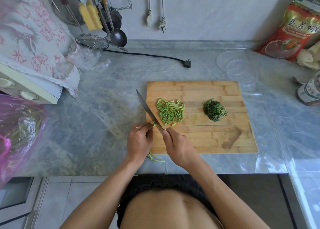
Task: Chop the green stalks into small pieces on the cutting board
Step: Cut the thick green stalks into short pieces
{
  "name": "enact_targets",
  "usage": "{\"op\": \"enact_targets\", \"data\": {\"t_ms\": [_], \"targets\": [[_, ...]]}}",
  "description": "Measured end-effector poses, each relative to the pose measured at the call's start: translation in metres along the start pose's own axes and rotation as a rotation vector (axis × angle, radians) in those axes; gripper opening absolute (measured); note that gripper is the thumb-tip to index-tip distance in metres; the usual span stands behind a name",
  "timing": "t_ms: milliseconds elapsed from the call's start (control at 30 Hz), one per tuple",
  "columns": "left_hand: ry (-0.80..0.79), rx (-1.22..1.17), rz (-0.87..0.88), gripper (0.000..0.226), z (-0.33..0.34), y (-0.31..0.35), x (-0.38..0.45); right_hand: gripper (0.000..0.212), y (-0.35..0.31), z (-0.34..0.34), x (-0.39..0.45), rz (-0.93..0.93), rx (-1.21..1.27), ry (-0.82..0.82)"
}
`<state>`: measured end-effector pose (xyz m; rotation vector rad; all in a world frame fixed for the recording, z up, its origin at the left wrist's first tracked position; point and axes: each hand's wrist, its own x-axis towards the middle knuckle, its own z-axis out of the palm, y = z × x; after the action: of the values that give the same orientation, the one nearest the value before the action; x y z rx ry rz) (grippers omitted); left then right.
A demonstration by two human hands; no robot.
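A wooden cutting board (216,135) lies on the grey marble counter. On it sit a pile of light green stalk pieces (170,111) and a smaller heap of dark green chopped leaves (214,110). My left hand (139,142) grips a bundle of green stalks (153,124) at the board's left edge; their tails (155,158) stick out below my wrist. My right hand (178,146) holds a knife (147,108), whose blade lies across the stalk tips right next to my left fingers.
A black power plug (187,64) and cord lie behind the board. Two clear plastic lids (242,72) sit at back right, beside a red food packet (294,31) and a bottle (310,92). A pink bag of greens (19,130) is at left; utensils (110,29) hang on the wall.
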<state>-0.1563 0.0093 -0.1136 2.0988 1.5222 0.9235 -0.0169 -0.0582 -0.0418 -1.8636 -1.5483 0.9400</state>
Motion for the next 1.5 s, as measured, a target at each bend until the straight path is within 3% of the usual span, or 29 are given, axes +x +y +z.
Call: {"op": "enact_targets", "data": {"t_ms": [267,433,533,733,933,1267,1500], "targets": [[0.01,-0.038,-0.06,0.02,0.003,0.001,-0.001,0.028,-0.004,0.007,0.001,0.005,-0.103,-0.05],[0.012,-0.053,-0.1,0.019,0.005,0.002,-0.001,0.04,-0.004,0.017,0.008,0.01,-0.162,-0.047],[-0.005,-0.086,-0.115,0.017,0.005,0.002,-0.001,0.061,-0.001,0.027,0.013,0.024,-0.156,-0.031],[-0.005,-0.085,-0.128,0.019,0.007,0.004,-0.002,0.03,-0.012,0.024,0.024,0.116,-0.001,0.008],[-0.005,-0.125,-0.095,0.017,0.006,-0.004,-0.005,0.027,-0.003,0.018,0.001,0.094,-0.043,-0.007],[-0.005,-0.064,-0.013,0.011,0.007,-0.004,0.005,0.029,0.008,0.006,0.037,0.122,0.004,0.071],[-0.026,-0.076,-0.005,0.004,0.008,-0.008,0.011,0.031,0.006,-0.003,0.015,0.0,-0.004,0.042]]}}
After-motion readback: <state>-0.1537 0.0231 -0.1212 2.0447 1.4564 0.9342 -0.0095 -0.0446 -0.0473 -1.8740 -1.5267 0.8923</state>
